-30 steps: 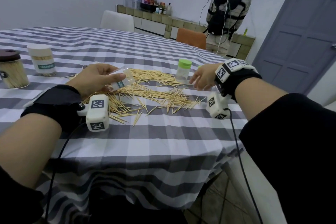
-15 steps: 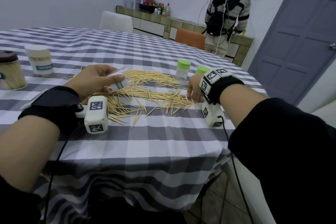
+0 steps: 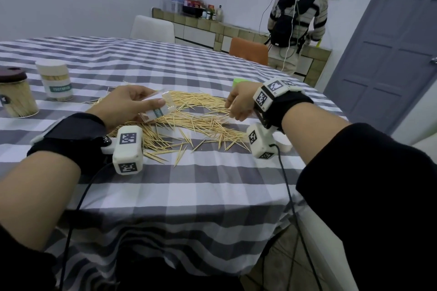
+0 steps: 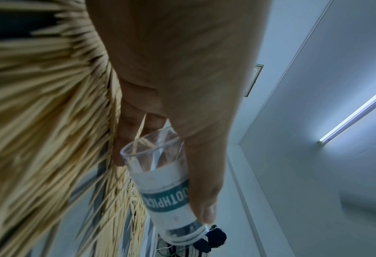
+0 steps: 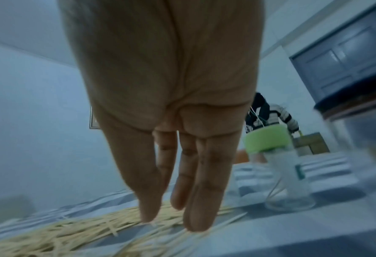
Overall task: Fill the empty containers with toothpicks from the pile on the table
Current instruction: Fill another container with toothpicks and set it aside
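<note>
Two hands: at work over the toothpick pile (image 3: pixel 189 120).
Left hand (image 3: pixel 125 106): fingers clamped round the tilted clear container (image 3: pixel 158 107), above the pile.
Right hand (image 3: pixel 238 104): moved from pile's near edge to far side; fingers (image 5: pixel 195 200) straight, together.
Meaning: gathering under way, container nearly empty.

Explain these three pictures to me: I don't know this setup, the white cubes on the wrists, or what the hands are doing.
No machine here: a person wears three cameras. The big picture comes from the head; the white cubes are wrist cameras, each looking along one hand.

On the grey-and-white checked tablecloth lies a pile of pale wooden toothpicks. The left hand holds a clear plastic tube with a teal label, tilted, empty as far as visible. The right hand reaches into the pile, fingers straight. A clear green-capped container stands behind it.
</note>
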